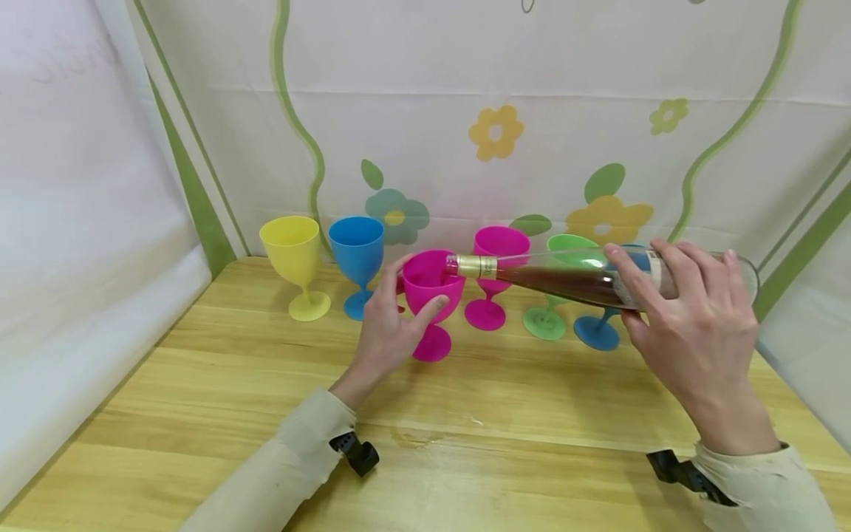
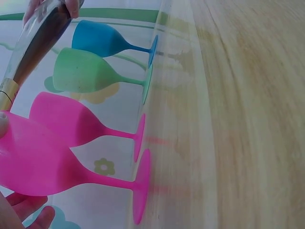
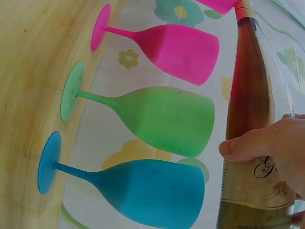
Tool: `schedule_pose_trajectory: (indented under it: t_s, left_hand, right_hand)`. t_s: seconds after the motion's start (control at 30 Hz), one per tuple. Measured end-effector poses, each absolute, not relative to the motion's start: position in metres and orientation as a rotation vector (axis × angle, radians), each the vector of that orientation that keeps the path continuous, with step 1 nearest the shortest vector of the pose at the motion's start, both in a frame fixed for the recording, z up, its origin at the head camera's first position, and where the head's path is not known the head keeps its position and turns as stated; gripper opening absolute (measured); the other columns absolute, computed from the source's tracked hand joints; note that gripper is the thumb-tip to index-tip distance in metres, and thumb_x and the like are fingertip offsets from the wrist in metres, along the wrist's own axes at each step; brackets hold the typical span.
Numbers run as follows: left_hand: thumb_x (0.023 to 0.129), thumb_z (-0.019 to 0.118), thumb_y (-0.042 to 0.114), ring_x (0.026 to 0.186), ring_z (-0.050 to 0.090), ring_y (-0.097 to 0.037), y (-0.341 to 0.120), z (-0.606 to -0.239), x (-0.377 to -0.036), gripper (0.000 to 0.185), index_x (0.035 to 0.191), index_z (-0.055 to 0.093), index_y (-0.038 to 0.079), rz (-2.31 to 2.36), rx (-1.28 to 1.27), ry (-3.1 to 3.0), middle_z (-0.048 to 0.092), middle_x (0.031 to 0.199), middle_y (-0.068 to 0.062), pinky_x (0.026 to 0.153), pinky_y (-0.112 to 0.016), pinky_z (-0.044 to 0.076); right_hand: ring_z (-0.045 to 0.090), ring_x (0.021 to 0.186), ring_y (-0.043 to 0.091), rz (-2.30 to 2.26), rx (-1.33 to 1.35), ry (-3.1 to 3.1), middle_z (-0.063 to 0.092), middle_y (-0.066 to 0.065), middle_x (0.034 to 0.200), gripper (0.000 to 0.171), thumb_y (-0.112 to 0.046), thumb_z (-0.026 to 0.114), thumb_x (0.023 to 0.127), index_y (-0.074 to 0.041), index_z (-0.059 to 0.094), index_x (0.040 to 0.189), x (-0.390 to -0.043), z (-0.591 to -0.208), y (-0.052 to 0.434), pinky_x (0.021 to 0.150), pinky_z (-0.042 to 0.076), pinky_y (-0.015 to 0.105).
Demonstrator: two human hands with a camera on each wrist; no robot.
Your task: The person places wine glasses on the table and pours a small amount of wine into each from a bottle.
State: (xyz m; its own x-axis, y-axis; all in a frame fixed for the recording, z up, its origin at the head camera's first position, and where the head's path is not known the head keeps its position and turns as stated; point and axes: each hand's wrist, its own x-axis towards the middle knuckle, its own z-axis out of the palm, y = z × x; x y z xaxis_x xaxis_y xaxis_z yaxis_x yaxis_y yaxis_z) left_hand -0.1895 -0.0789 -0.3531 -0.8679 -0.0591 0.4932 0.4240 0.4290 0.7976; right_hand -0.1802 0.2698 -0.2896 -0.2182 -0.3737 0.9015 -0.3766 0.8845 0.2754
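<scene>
My right hand [image 1: 691,318] grips a clear glass bottle [image 1: 572,277] of amber liquid, tipped nearly level with its gold-foiled neck [image 1: 473,266] over the rim of a pink goblet [image 1: 432,295]. My left hand [image 1: 392,325] holds that goblet's bowl, which stands on the wooden table [image 1: 266,384]. In the right wrist view the bottle [image 3: 248,105] and its label show under my right hand's thumb [image 3: 248,145]. In the left wrist view the held pink goblet [image 2: 43,162] sits below the bottle [image 2: 33,47].
A row of goblets stands at the back: yellow [image 1: 292,258], blue [image 1: 357,255], pink [image 1: 495,273], green [image 1: 552,295] and another blue [image 1: 598,325]. A flowered cloth backdrop [image 1: 505,133] hangs behind and white sheets flank the table.
</scene>
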Motion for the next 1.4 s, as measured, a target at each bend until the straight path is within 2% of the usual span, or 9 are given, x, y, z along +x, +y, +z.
schedule_pose_trajectory:
  t_s: [0.43, 0.7, 1.4]
  left_hand:
    - [0.095, 0.08, 0.035, 0.125, 0.063, -0.024, -0.078, -0.3534, -0.1906, 0.076, 0.157, 0.041, 0.015, -1.436, -0.333, -2.235, 0.062, 0.141, -0.006, 0.084, -0.041, 0.064]
    - [0.095, 0.08, 0.035, 0.126, 0.063, -0.025, -0.0779, -0.3526, -0.1903, 0.076, 0.157, 0.041, 0.014, -1.434, -0.341, -2.234, 0.062, 0.142, -0.006, 0.085, -0.043, 0.065]
    - [0.094, 0.081, 0.035, 0.125, 0.063, -0.025, -0.08, -0.3552, -0.1896, 0.077, 0.157, 0.042, 0.014, -1.414, -0.335, -2.219, 0.062, 0.142, -0.006, 0.083, -0.041, 0.065]
  right_hand:
    - [0.065, 0.117, 0.049, 0.018, 0.543, -1.8, 0.072, 0.022, 0.127, 0.084, -0.008, 0.083, 0.06, -0.035, 0.07, 0.139, -0.1806, -0.2908, 0.2702, 0.113, 0.045, 0.073]
    - [0.065, 0.117, 0.049, 0.023, 0.542, -1.79, 0.072, 0.022, 0.127, 0.084, -0.008, 0.083, 0.059, -0.035, 0.071, 0.137, -0.1805, -0.2905, 0.2706, 0.108, 0.048, 0.073]
    - [0.065, 0.116, 0.049, 0.017, 0.554, -1.776, 0.072, 0.023, 0.125, 0.079, -0.008, 0.081, 0.064, -0.035, 0.07, 0.138, -0.1807, -0.2875, 0.2688, 0.104, 0.05, 0.072]
